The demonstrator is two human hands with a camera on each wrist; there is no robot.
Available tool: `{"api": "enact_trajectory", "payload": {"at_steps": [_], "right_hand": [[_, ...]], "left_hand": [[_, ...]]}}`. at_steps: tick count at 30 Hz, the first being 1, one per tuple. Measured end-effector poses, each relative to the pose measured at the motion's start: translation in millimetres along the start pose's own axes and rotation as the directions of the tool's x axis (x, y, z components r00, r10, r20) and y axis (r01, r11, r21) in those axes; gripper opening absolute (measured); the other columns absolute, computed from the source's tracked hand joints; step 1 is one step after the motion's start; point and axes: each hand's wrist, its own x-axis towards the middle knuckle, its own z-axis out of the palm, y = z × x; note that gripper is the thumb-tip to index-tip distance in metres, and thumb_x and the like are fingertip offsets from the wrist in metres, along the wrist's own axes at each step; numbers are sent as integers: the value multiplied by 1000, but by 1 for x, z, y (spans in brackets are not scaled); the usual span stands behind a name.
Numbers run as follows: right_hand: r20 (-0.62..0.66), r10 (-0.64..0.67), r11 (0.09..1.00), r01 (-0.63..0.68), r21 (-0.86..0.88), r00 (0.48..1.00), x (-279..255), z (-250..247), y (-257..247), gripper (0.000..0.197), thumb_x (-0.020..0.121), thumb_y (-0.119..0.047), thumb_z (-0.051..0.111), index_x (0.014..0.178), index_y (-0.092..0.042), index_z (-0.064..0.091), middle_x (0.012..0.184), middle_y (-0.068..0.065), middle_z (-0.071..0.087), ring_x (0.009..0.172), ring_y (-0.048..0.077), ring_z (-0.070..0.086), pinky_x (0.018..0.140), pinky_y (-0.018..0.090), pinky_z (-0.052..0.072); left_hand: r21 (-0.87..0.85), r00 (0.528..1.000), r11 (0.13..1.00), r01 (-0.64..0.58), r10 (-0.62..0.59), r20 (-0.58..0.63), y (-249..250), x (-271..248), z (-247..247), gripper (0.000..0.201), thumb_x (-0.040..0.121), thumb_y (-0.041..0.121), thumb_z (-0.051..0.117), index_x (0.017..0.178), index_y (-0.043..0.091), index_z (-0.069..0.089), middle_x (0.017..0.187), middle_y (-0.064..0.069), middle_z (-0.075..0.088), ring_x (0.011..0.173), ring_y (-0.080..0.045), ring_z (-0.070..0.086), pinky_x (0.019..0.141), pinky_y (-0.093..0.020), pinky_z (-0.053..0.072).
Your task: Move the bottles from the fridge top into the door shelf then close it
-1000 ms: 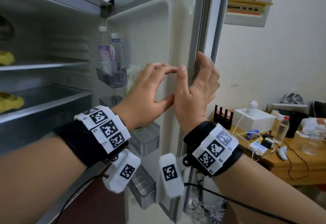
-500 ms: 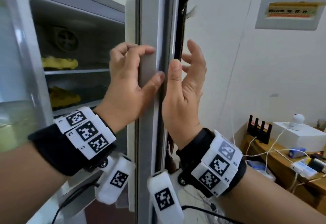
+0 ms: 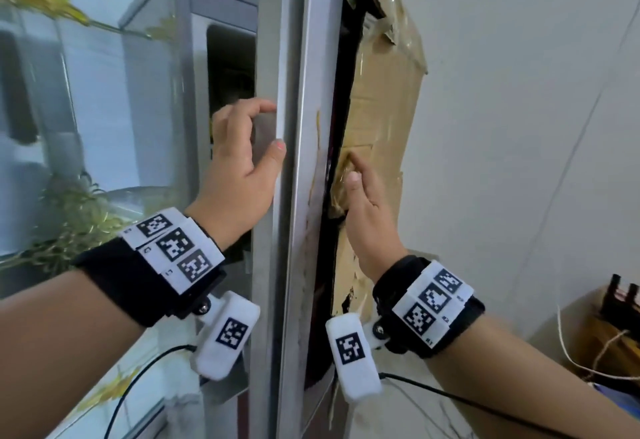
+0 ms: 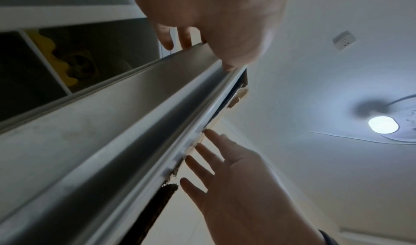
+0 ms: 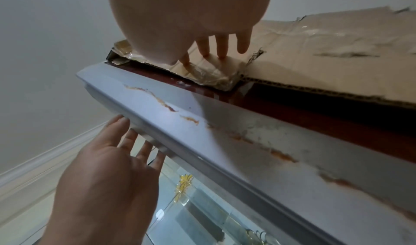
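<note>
Standing edge-on with its long axis vertical, the fridge door [image 3: 294, 161] is sitting between 2 hands. Left hand [image 3: 239, 175] is cupping its inner edge, fingers loosely curled, thumb on the silver rim. Right hand [image 3: 363, 210] is lying flat, fingers straight, pressing taped cardboard [image 3: 384, 120] on its outer face.

The fridge door [image 3: 294, 196] has swung nearly shut, hiding the shelves.
</note>
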Motion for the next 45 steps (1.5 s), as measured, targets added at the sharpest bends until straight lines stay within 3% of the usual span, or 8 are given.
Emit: {"api": "enact_trajectory", "payload": {"at_steps": [6, 11, 17, 25, 31, 38, 42, 45], "right_hand": [[70, -17, 1000, 18, -15, 997, 13, 29, 5, 43, 102, -26, 36, 145, -29, 40, 146, -6, 42, 121, -6, 40, 109, 18, 32], [180, -17, 993, 38, -114, 983, 24, 46, 12, 50, 99, -25, 43, 148, -32, 34, 150, -4, 34, 139, 14, 35, 117, 42, 32], [236, -46, 973, 97, -210, 971, 38, 57, 20, 58, 95, -11, 48, 147, -33, 34, 148, -5, 30, 136, 14, 35, 109, 23, 32], [334, -32, 956, 127, -266, 942, 52, 82, 35, 72, 87, -2, 44, 150, -34, 29, 157, -3, 20, 142, 21, 31, 112, 40, 37], [401, 30, 912, 140, -387, 916, 59, 102, 38, 75, 88, -5, 48, 153, -34, 22, 164, -5, 9, 147, 24, 19, 119, 45, 23], [396, 21, 908, 149, -392, 918, 57, 105, 44, 82, 84, -2, 45, 153, -36, 18, 164, -6, 6, 144, 26, 18, 119, 45, 19], [410, 45, 915, 127, -383, 911, 56, 102, 39, 81, 85, -2, 46, 153, -36, 18, 165, -7, 3, 146, 25, 15, 119, 43, 19], [442, 69, 924, 110, -367, 894, 53, 97, 37, 77, 89, -7, 49, 153, -34, 18, 165, -8, -1, 149, 23, 12, 119, 37, 18]], "left_hand": [[75, 996, 996, 42, -36, -77, -27, 1, -12, 39, 94, 23, 45, 133, 18, 52, 140, -6, 33, 134, -16, 30, 112, -22, 22], [165, 992, 980, 108, -95, -87, -43, 5, -19, 36, 94, 21, 49, 129, 18, 57, 133, -10, 37, 128, -23, 35, 106, -21, 24], [182, 978, 962, 205, -192, -88, -62, 14, -23, 37, 96, 19, 52, 133, 21, 51, 139, -10, 34, 132, -23, 36, 105, -22, 25], [116, 945, 939, 323, -314, -89, -92, 25, -27, 39, 100, 19, 41, 138, 26, 42, 157, -3, 23, 144, -18, 27, 116, -31, 23], [115, 930, 925, 363, -353, -99, -119, 33, -33, 36, 101, 21, 40, 136, 25, 43, 156, -2, 26, 141, -12, 30, 108, -23, 23], [61, 933, 931, 359, -355, -65, -126, 33, -34, 35, 101, 22, 39, 136, 27, 41, 121, 13, 53, 88, 8, 54, 67, 5, 35], [63, 936, 935, 350, -346, -67, -125, 33, -35, 36, 101, 22, 39, 136, 27, 41, 122, 12, 52, 98, -11, 55, 75, -14, 40], [45, 929, 929, 368, -366, -61, -123, 33, -35, 37, 101, 21, 40, 138, 25, 40, 126, 10, 52, 102, -5, 55, 73, 1, 37]]}}
